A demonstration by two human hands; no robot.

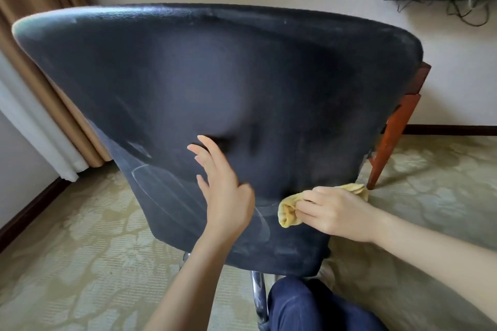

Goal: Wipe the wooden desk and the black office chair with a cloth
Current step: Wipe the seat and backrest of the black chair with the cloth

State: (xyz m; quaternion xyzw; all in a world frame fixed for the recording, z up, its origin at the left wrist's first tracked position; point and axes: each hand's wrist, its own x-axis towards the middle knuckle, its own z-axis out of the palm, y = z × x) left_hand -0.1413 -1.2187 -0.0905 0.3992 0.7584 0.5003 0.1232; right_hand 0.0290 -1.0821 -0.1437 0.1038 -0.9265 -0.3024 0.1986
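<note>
Black moulded office chair back (pixel 215 83) fills my view just ahead, my left hand (pixel 223 191) resting released and flat on it while my right hand (pixel 330 209) presses the bunched yellow cloth (pixel 289 213) low down, so I judge the next wipe sweeps upward.
</note>
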